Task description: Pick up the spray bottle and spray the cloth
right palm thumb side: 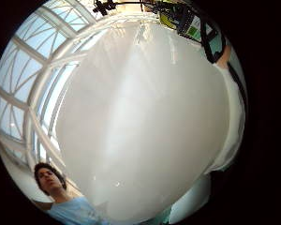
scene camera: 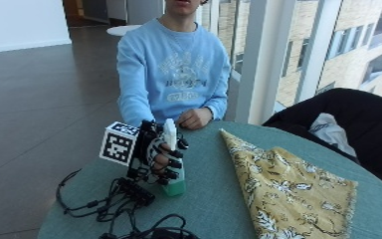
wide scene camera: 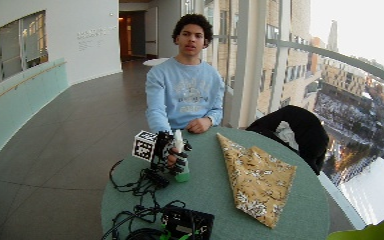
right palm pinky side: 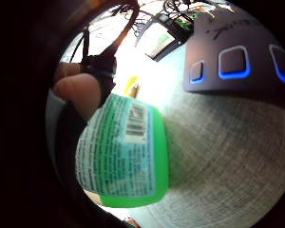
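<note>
- Teal table (scene camera: pixel 211 199) fills my outside view, round, with a person sitting behind it.
- Yellow patterned cloth (scene camera: pixel 284 191) lies folded flat on the table, well apart from the bottle.
- Bottle (scene camera: pixel 172 164), green with a white top, stands upright on the table.
- My right hand (scene camera: pixel 162 155) has its fingers curled round the bottle's neck.
- Bare left hand (scene camera: pixel 194 118) rests fisted at the table's far edge.

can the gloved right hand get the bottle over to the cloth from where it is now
Probably yes: the right hand grips the spray bottle upright on the table, and nothing stands between it and the yellow cloth.
</note>
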`<state>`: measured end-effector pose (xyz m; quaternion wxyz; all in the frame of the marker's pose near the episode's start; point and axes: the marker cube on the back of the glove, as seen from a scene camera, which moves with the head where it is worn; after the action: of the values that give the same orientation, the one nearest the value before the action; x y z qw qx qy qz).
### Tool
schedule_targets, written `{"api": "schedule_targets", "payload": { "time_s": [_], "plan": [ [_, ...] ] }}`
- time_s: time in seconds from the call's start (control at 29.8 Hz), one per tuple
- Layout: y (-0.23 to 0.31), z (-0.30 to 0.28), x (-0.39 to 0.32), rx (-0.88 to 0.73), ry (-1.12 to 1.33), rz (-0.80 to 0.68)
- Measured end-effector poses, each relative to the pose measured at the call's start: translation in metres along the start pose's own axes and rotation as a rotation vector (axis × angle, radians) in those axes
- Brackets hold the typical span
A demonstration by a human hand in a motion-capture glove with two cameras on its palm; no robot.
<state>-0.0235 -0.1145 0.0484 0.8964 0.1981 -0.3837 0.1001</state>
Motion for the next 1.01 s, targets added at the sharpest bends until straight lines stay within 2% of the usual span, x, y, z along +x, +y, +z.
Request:
{"api": "schedule_targets", "payload": {
  "time_s": [0.37,0.54,1.01],
  "plan": [
    [-0.007,-0.003,-0.043,-0.182,0.085,-0.145],
    [-0.018,0.003,-0.071,-0.25,0.118,-0.128],
    [-0.047,0.058,-0.135,-0.65,0.38,-0.157]
  ]
}}
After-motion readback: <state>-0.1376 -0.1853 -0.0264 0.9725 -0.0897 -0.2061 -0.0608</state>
